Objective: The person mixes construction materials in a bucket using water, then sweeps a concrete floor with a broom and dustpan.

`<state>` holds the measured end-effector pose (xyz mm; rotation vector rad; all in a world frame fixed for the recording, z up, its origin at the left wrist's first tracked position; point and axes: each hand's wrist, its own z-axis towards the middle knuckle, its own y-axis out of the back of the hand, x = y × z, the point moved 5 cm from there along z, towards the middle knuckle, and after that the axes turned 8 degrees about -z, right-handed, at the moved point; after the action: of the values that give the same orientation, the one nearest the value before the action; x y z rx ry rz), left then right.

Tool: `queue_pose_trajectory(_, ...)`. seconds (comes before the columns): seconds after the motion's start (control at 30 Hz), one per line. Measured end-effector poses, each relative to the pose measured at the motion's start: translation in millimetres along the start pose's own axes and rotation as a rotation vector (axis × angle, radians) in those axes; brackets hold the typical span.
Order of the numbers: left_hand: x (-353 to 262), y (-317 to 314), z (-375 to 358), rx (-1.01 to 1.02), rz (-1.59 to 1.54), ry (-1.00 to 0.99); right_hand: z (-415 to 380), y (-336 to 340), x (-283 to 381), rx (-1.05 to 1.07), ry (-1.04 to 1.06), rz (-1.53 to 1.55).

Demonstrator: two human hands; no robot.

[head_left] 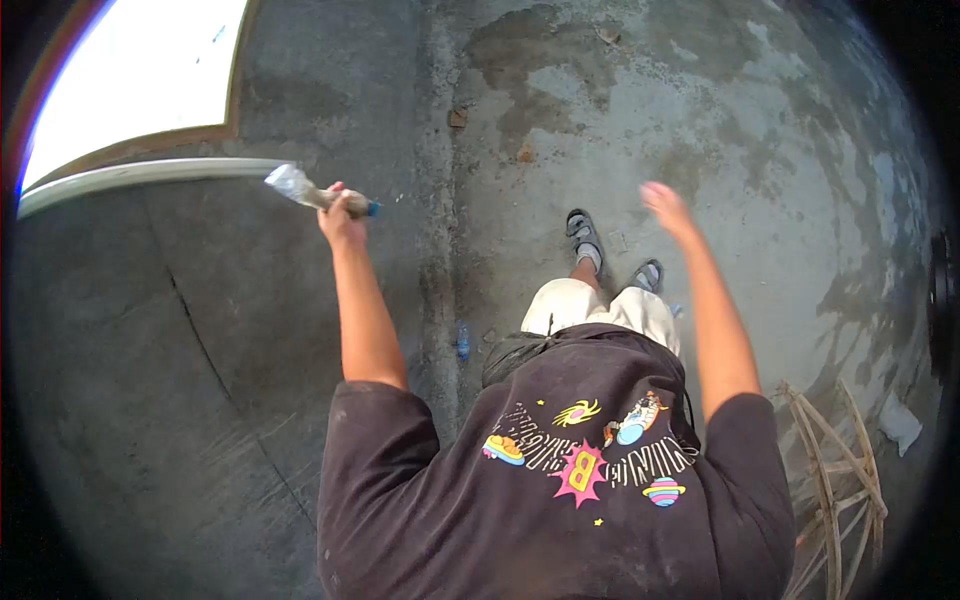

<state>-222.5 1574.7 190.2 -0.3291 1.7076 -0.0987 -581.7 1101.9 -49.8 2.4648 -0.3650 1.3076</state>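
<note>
My left hand (343,215) is closed around a bottle (318,194) with a clear, crumpled-looking end on the left and a blue end on the right. The bottle lies roughly level, near the grey wall and the right end of a pale ledge (180,170). My right hand (668,208) is raised over the wet-looking floor at the right, slightly blurred. Its fingers point up and to the left, held close together, and whether anything small is between them cannot be made out.
A bright framed opening (140,70) is at the upper left. A blue-tinted plastic bottle (463,340) lies by the wall's base. Wooden poles (830,470) stand at the lower right beside a pale scrap (900,424). Small brown debris (457,118) lies farther ahead.
</note>
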Motion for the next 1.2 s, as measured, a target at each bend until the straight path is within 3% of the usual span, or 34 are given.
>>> queue_pose_trajectory(0.03, -21.5, 4.2, 4.5, -0.073, -0.045, -0.079, -20.9, 57.8, -57.1, -0.088, -0.137, -0.224)
queue_pose_trajectory(0.1, -50.6, 24.7, 27.4, -0.158, -0.037, -0.159, -72.5, 164.3, -214.4, -0.199, -0.229, -0.145)
queue_pose_trajectory(0.13, -60.0, 39.0, 46.8, -0.147, -0.131, -0.170, -120.4, 195.9, -245.2, -0.296, -0.420, 0.162)
queue_pose_trajectory(0.17, -72.2, 35.7, 49.0, -0.147, -0.130, -0.188, -174.3, 217.0, -244.9, -0.313, -0.648, 0.133)
queue_pose_trajectory(0.23, -107.8, 35.1, 39.7, -0.356, -0.214, -0.146, -252.9, 250.8, -296.6, -0.417, -0.734, 0.246)
queue_pose_trajectory(0.33, -134.8, 31.4, 37.2, -0.534, -0.257, -0.243, -350.1, 250.3, -362.7, -0.711, -0.891, 0.324)
queue_pose_trajectory(0.37, -141.4, 29.4, 32.3, -0.594, -0.258, -0.280, -372.0, 243.1, -403.9, -0.700, -0.971, 0.315)
queue_pose_trajectory(0.4, -155.7, -0.8, -3.6, -0.732, -0.139, -0.360, -389.2, 202.5, -400.0, -0.591, -1.031, 0.402)
queue_pose_trajectory(0.43, -159.1, 2.4, 0.1, -0.735, -0.153, -0.368, -392.5, 184.6, -427.9, -0.497, -1.129, 0.530)
queue_pose_trajectory(0.5, -165.6, 15.2, 5.6, -0.801, -0.128, -0.365, -388.2, 133.6, -352.4, -0.507, -1.106, 0.672)
queue_pose_trajectory(0.6, -173.9, 10.4, -8.4, -0.869, -0.071, -0.335, -354.7, 102.1, -314.9, -0.357, -0.966, 0.660)
queue_pose_trajectory(0.8, -173.1, 27.3, -15.9, -0.854, 0.033, -0.310, -274.4, 108.5, -279.4, -0.240, -0.810, 0.342)
queue_pose_trajectory(0.97, -173.2, 60.1, -1.7, -0.763, 0.248, -0.268, -231.9, 152.9, -236.3, -0.280, -0.631, 0.279)
queue_pose_trajectory(1.03, -192.4, 73.4, 4.9, -0.666, 0.794, -0.390, -224.5, 167.0, -228.5, -0.322, -0.613, 0.275)
queue_pose_trajectory(1.07, -201.4, 72.2, -0.8, -0.611, 1.034, -0.274, -224.2, 172.7, -226.8, -0.362, -0.596, 0.269)
queue_pose_trajectory(1.1, -210.2, 73.7, -9.6, -0.614, 1.041, -0.270, -227.9, 174.4, -229.0, -0.358, -0.603, 0.266)
queue_pose_trajectory(1.17, -228.0, 63.9, -23.2, -0.601, 1.553, -0.330, -234.0, 179.2, -233.1, -0.362, -0.621, 0.249)
queue_pose_trajectory(1.2, -231.9, 65.3, -25.4, -0.531, 1.648, -0.295, -236.5, 182.3, -247.0, -0.361, -0.625, 0.245)
